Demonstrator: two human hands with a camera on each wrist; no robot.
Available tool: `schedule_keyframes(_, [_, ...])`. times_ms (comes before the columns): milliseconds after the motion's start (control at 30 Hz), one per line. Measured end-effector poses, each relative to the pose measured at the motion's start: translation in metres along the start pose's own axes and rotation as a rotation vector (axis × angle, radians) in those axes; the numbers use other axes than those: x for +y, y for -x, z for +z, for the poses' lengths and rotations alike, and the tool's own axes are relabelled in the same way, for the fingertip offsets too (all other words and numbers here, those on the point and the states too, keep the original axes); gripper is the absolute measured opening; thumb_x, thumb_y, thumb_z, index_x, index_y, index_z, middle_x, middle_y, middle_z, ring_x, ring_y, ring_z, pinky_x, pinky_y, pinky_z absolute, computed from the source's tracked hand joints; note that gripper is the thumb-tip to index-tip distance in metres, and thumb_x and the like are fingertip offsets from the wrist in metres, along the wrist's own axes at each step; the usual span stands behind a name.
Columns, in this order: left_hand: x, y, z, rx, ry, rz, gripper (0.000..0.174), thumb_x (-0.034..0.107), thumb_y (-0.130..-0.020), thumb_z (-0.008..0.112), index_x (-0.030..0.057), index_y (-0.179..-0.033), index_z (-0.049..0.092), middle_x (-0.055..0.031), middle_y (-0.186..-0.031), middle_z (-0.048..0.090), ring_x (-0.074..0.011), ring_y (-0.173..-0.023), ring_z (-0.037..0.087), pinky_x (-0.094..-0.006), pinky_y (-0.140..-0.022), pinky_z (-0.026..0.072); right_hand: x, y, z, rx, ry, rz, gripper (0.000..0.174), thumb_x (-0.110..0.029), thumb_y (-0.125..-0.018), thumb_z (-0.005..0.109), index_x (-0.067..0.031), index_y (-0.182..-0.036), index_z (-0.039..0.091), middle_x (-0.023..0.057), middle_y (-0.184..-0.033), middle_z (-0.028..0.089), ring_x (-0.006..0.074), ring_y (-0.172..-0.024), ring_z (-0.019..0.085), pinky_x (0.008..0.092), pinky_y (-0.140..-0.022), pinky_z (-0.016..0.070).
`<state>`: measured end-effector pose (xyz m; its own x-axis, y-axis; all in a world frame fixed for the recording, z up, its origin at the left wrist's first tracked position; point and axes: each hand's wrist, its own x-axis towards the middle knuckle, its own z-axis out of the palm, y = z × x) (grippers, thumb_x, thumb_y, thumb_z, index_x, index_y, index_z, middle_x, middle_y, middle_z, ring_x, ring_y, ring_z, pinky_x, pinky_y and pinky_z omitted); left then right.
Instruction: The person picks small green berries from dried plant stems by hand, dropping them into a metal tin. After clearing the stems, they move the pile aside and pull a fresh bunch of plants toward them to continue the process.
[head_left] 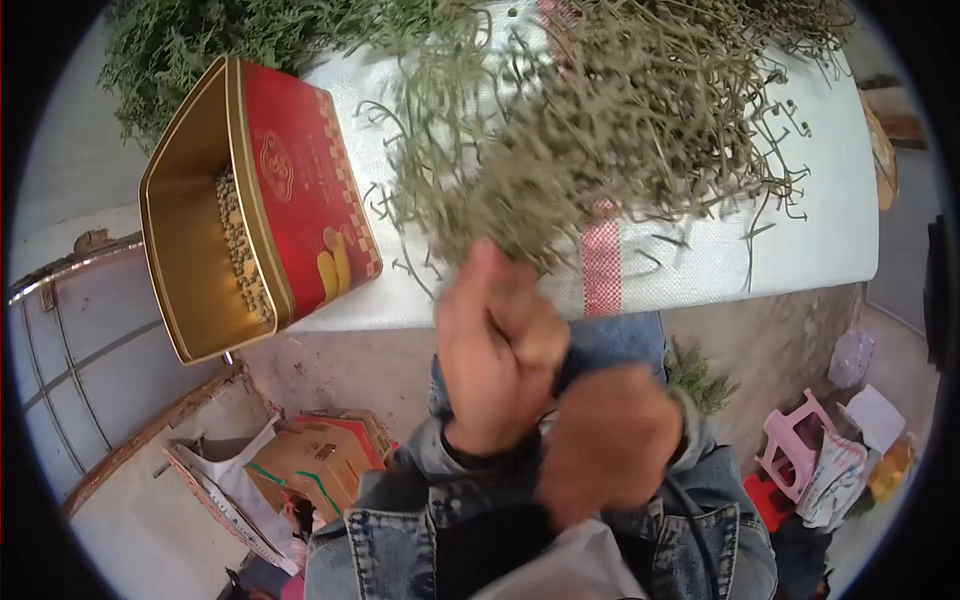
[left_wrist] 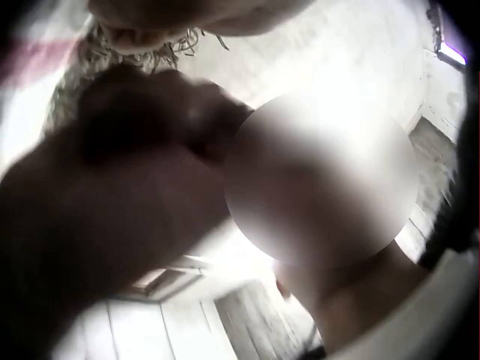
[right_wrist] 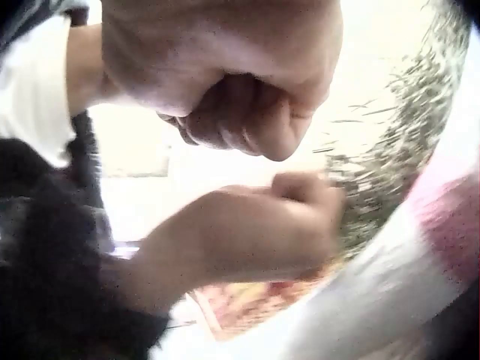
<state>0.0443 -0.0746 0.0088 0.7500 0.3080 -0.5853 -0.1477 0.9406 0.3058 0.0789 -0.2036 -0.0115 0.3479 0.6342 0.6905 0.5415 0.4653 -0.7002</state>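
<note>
My left hand [head_left: 495, 345], in the middle of the head view, grips a bunch of thin dry stems [head_left: 525, 200], blurred by motion over the pile. Beside and below it my right hand [head_left: 610, 440] is also blurred. The right wrist view shows the right hand's fingers [right_wrist: 247, 124] curled into a fist, with nothing visible in it, above the left hand. A heap of dry, hooked stems [head_left: 660, 120] spreads over a white woven sack [head_left: 820, 235]. At left, a red tin [head_left: 300, 180] with a gold inside lies tilted, small round pale seeds [head_left: 240, 245] along its inner wall.
Green leafy plants [head_left: 230, 40] lie behind the tin. The sack's near edge is just in front of the knees. Down on the floor are a cardboard box [head_left: 310, 460] at left and a pink stool [head_left: 800, 445] with cloths at right.
</note>
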Motion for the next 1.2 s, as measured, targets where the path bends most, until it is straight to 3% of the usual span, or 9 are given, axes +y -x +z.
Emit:
schedule_keyframes(167, [0.002, 0.016, 0.005, -0.093, -0.077, -0.013, 0.039, 0.025, -0.102, 0.053, 0.0110, -0.068, 0.041, 0.0052, -0.057, 0.025, -0.0049, -0.045, 0.023, -0.0257, -0.043, 0.0190, -0.013, -0.013, -0.012, 0.215, 0.085, 0.087, 0.023, -0.019, -0.081, 0.061, -0.0062, -0.062, 0.056, 0.0008, -0.055, 0.051, 0.0169, -0.044, 0.048, 0.0325, -0.043, 0.0343])
schedule_keyframes(233, [0.006, 0.008, 0.005, -0.120, -0.218, 0.011, 0.034, 0.023, -0.101, 0.055, 0.0090, -0.071, 0.047, 0.0049, -0.057, 0.031, -0.0047, -0.046, 0.026, -0.0249, -0.043, 0.0203, -0.018, -0.015, -0.029, 0.366, -0.182, 0.584, 0.027, -0.023, -0.087, 0.061, 0.0010, -0.075, 0.062, 0.0062, -0.064, 0.057, 0.0210, -0.052, 0.057, 0.0307, -0.047, 0.0434])
schedule_keyframes(367, [0.005, 0.010, 0.003, -0.118, -0.475, 0.028, 0.026, 0.020, -0.101, 0.053, 0.0090, -0.077, 0.052, 0.0043, -0.059, 0.039, -0.0050, -0.047, 0.031, -0.0259, -0.044, 0.0231, -0.005, -0.029, -0.026, 0.324, -0.351, 0.885, 0.028, -0.018, -0.091, 0.060, 0.0025, -0.072, 0.058, 0.0082, -0.061, 0.055, 0.0221, -0.050, 0.055, 0.0312, -0.047, 0.0403])
schedule_keyframes(433, [0.005, 0.011, 0.001, -0.112, -0.570, 0.041, 0.023, 0.018, -0.101, 0.051, 0.0095, -0.079, 0.053, 0.0040, -0.060, 0.042, -0.0052, -0.047, 0.032, -0.0265, -0.044, 0.0242, -0.001, -0.035, -0.016, 0.373, -0.375, 0.876, 0.027, -0.016, -0.092, 0.058, 0.0022, -0.072, 0.058, 0.0085, -0.059, 0.054, 0.0223, -0.049, 0.053, 0.0318, -0.047, 0.0398])
schedule_keyframes(533, [0.001, 0.007, -0.009, -0.127, -0.561, 0.198, 0.017, 0.016, -0.098, 0.061, 0.0009, -0.090, 0.064, 0.0002, -0.065, 0.054, -0.0037, -0.052, 0.038, -0.0225, -0.046, 0.0264, 0.003, -0.035, -0.008, 0.471, -0.413, 0.868, 0.027, -0.012, -0.095, 0.056, 0.0015, -0.071, 0.056, 0.0091, -0.057, 0.051, 0.0228, -0.045, 0.048, 0.0330, -0.046, 0.0387])
schedule_keyframes(633, [0.004, 0.004, -0.012, -0.139, -0.587, 0.216, 0.018, 0.017, -0.098, 0.061, 0.0012, -0.089, 0.063, 0.0007, -0.065, 0.054, -0.0032, -0.053, 0.039, -0.0222, -0.047, 0.0271, 0.007, -0.030, -0.008, 0.176, -0.058, 0.911, 0.024, -0.009, -0.096, 0.053, -0.0004, -0.074, 0.059, 0.0088, -0.055, 0.051, 0.0237, -0.046, 0.049, 0.0311, -0.048, 0.0401])
schedule_keyframes(933, [0.002, 0.003, -0.013, -0.085, -0.491, 0.177, 0.018, 0.016, -0.099, 0.058, 0.0045, -0.086, 0.059, 0.0047, -0.060, 0.046, -0.0030, -0.050, 0.034, -0.0218, -0.046, 0.0264, 0.016, -0.025, -0.002, 0.216, -0.139, 0.784, 0.021, -0.009, -0.094, 0.056, -0.0007, -0.076, 0.062, 0.0105, -0.057, 0.052, 0.0256, -0.046, 0.052, 0.0306, -0.046, 0.0411])
schedule_keyframes(1033, [0.008, -0.001, -0.010, -0.105, -0.239, 0.111, 0.019, 0.016, -0.099, 0.058, 0.0057, -0.083, 0.056, 0.0048, -0.061, 0.045, -0.0036, -0.050, 0.032, -0.0221, -0.046, 0.0262, 0.034, -0.015, 0.007, 0.264, 0.216, 0.208, 0.039, -0.019, -0.098, 0.049, -0.0016, -0.064, 0.054, 0.0092, -0.056, 0.054, 0.0197, -0.049, 0.053, 0.0328, -0.045, 0.0402])
schedule_keyframes(1200, [0.012, -0.002, -0.007, -0.112, -0.192, 0.001, 0.022, 0.019, -0.100, 0.054, 0.0104, -0.080, 0.052, 0.0040, -0.061, 0.041, -0.0053, -0.046, 0.029, -0.0245, -0.045, 0.0212, 0.011, -0.017, 0.014, 0.249, -0.145, 0.275, 0.034, -0.019, -0.093, 0.053, -0.0034, -0.063, 0.053, 0.0065, -0.053, 0.050, 0.0198, -0.046, 0.050, 0.0333, -0.042, 0.0347])
